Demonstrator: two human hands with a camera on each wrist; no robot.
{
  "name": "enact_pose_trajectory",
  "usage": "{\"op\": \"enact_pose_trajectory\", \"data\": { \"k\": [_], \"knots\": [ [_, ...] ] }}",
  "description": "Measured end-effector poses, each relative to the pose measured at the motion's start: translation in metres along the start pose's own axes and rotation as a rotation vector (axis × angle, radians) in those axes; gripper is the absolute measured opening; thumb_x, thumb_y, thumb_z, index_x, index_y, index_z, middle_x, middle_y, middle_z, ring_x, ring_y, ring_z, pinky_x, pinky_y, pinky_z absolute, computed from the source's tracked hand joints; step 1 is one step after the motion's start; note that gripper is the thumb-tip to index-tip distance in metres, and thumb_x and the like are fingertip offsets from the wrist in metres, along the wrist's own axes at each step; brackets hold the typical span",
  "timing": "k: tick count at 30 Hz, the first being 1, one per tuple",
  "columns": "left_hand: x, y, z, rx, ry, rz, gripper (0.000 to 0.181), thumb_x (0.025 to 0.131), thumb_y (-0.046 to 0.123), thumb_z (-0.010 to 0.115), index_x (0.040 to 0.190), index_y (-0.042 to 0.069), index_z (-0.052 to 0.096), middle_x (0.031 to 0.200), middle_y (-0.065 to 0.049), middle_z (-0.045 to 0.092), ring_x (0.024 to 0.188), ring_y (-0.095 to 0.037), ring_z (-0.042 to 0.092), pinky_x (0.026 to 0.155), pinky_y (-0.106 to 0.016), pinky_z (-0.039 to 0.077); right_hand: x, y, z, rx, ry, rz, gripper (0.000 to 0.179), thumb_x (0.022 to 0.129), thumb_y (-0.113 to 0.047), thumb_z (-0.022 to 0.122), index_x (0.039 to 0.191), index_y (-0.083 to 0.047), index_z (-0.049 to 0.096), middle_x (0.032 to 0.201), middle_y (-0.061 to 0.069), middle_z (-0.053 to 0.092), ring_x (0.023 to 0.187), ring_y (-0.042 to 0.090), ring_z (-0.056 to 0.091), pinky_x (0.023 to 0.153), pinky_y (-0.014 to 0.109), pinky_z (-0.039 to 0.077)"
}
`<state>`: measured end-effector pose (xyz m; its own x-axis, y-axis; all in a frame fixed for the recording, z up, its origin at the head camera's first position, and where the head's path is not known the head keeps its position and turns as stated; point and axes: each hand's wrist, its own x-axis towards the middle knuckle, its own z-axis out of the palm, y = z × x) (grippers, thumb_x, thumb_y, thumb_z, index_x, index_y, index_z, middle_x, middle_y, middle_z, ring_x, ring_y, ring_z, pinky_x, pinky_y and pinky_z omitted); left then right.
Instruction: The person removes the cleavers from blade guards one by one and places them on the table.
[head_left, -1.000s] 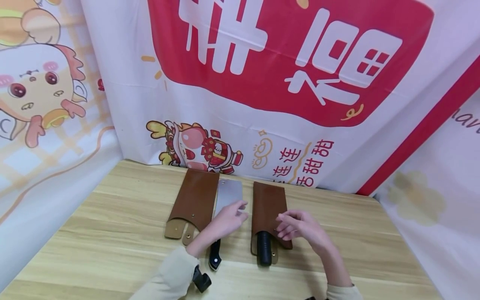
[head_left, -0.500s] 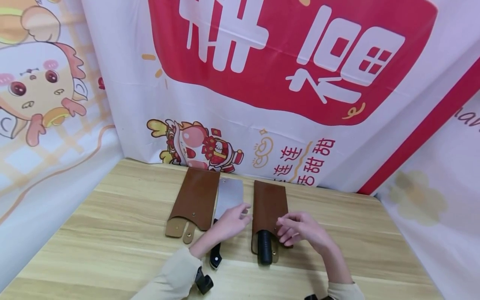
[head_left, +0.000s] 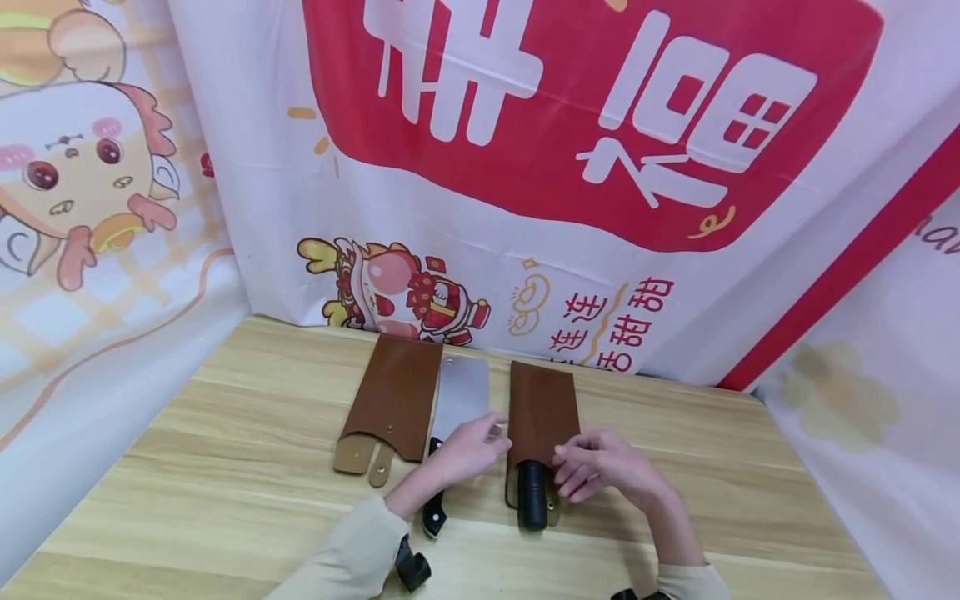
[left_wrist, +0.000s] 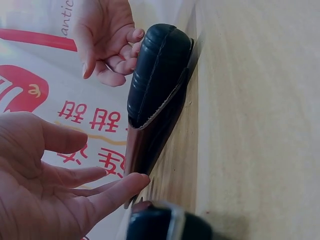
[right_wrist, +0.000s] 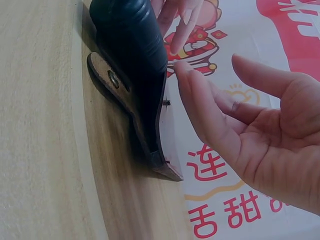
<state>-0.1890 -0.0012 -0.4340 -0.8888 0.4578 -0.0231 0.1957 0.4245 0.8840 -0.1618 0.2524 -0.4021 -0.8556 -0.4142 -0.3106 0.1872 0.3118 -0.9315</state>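
Observation:
In the head view, a brown leather sheath (head_left: pixel 542 404) lies on the table with a black knife handle (head_left: pixel 532 497) sticking out of its near end. My left hand (head_left: pixel 471 452) hovers over the cleaver (head_left: pixel 463 387), its fingers extended towards this sheath's left side. In the left wrist view one fingertip (left_wrist: pixel 135 181) appears to touch the sheath's edge. My right hand (head_left: pixel 609 468) is at the sheath's right side, fingers loosely bent and holding nothing. A strap with a snap (right_wrist: pixel 114 79) shows beneath the handle in the right wrist view. The sheathed blade is hidden.
Left of the bare cleaver lies a second brown sheath (head_left: pixel 393 387) with its straps (head_left: pixel 380 465) spread out. The cleaver's black handle (head_left: pixel 433 514) points towards me. Printed cloth (head_left: pixel 420 200) hangs behind the wooden table (head_left: pixel 225 467) and along both sides.
My left hand has shifted slightly right and nearer to me, towards the right-hand sheath. My right hand has barely moved. The sheaths and cleaver stay in place.

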Motion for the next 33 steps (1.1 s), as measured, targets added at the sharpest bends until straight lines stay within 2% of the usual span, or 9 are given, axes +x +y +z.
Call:
{"op": "enact_pose_trajectory", "data": {
  "k": [8,20,27,33],
  "knots": [
    [0.0003,-0.0006,0.0017,0.009,-0.01,-0.001,0.046,0.103,0.017,0.061,0.143,-0.004,0.054,0.132,-0.025,0.064,0.126,-0.042,0.059,0.105,-0.057,0.047,0.0013,0.0038,0.0006,0.008,-0.039,0.021,0.037,0.106,-0.021,0.059,0.11,0.016,0.064,0.095,0.026,0.072,0.083,0.035,0.075,0.072,0.043,0.064],
    [0.0003,-0.0008,0.0017,-0.005,-0.014,-0.034,0.048,0.105,0.018,0.059,0.146,-0.005,0.051,0.133,-0.024,0.064,0.125,-0.04,0.06,0.105,-0.056,0.048,0.0042,0.0038,0.0056,0.003,-0.053,0.049,0.035,0.106,-0.021,0.059,0.107,0.014,0.066,0.092,0.024,0.073,0.08,0.033,0.075,0.071,0.044,0.064],
    [0.002,0.0004,0.0029,-0.011,-0.024,-0.042,0.048,0.105,0.018,0.059,0.147,-0.004,0.05,0.132,-0.023,0.065,0.119,-0.037,0.064,0.1,-0.055,0.051,0.0062,0.0064,0.007,0.0,-0.052,0.049,0.036,0.105,-0.022,0.062,0.1,0.014,0.067,0.087,0.024,0.073,0.078,0.032,0.075,0.071,0.044,0.064],
    [-0.0008,-0.0004,0.0025,-0.039,-0.007,-0.037,0.048,0.104,0.018,0.06,0.145,-0.006,0.051,0.129,-0.023,0.067,0.11,-0.033,0.068,0.099,-0.053,0.052,0.0085,0.0067,0.0079,-0.018,-0.071,0.043,0.037,0.104,-0.019,0.062,0.099,0.016,0.066,0.086,0.027,0.072,0.076,0.031,0.075,0.069,0.043,0.064]
  ]
}}
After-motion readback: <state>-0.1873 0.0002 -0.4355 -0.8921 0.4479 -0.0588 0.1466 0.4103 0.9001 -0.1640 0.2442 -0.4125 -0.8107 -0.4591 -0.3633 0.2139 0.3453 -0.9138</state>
